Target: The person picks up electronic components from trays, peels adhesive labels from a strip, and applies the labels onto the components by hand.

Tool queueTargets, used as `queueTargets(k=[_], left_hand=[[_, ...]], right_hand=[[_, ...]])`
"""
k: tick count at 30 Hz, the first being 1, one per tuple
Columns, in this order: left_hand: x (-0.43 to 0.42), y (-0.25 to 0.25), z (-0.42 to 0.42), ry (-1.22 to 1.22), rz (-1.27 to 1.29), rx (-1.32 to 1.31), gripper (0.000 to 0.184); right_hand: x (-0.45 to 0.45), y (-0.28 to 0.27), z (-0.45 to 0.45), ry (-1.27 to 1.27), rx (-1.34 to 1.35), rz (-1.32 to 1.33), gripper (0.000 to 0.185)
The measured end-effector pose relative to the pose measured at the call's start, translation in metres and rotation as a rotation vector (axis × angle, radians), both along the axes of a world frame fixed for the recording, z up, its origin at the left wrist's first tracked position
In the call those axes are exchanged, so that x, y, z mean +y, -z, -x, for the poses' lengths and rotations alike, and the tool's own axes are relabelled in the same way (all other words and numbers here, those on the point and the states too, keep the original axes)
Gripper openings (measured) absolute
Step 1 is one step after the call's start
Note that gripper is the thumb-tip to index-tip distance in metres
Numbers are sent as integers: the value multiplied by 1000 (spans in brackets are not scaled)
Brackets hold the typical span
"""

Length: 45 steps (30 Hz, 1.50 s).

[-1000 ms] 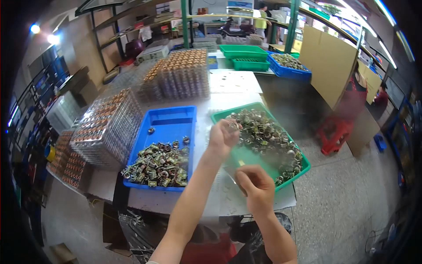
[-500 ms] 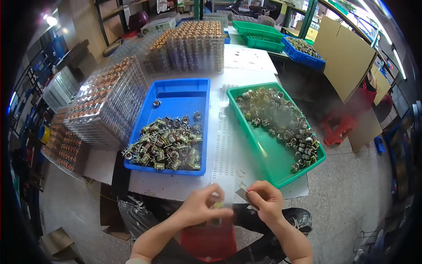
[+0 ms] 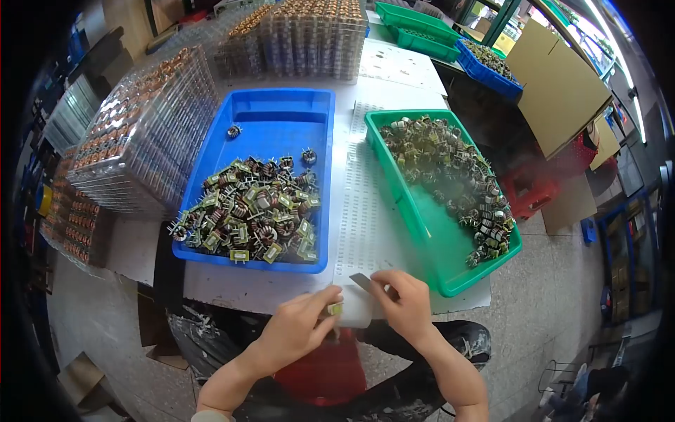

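Observation:
Near the table's front edge, my left hand (image 3: 299, 329) pinches a small component with a yellow-green face (image 3: 335, 309). Just to the right, my right hand (image 3: 404, 301) is closed on a thin grey strip (image 3: 361, 283), whose end points toward the left hand. The hands are a short way apart. Behind the left hand stands a blue tray (image 3: 281, 105) with a heap of wound coil components (image 3: 260, 204) in its front part. A green tray (image 3: 427, 243) lies slanted on the right, similar components (image 3: 450, 158) along its far and right sides.
Stacked clear plastic trays of copper coils (image 3: 151, 130) stand left, with more stacks (image 3: 313, 42) behind. A perforated white sheet (image 3: 355, 204) lies between the two trays. A red stool (image 3: 531, 190), cardboard panels (image 3: 559, 84) and a person's red clothing (image 3: 578, 155) are at right.
My left hand has come back from the green tray with a component. Both hands are now closer together at the table's front edge, and the head view has tilted down.

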<state>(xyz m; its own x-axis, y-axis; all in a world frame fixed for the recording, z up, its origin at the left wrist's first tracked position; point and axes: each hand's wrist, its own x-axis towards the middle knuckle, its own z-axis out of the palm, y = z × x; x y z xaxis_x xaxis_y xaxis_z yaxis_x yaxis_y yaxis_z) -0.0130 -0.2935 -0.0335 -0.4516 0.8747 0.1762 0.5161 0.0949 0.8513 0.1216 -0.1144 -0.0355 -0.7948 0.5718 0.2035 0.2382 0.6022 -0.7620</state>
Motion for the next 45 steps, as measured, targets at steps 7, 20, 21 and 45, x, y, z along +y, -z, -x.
queueTargets(k=[7,20,21,45], left_hand=[[8,20,5,-4,-51,281,31],[13,25,0,-35,-21,527,29],[13,24,-1,-38,-15,513,29],[14,24,0,-38,-36,580,28]], right_hand=[[-2,11,14,18,76,-94,11],[-3,13,16,12,85,-117,11],[-3,12,15,17,63,-102,11],[-3,14,15,15,101,-121,10]])
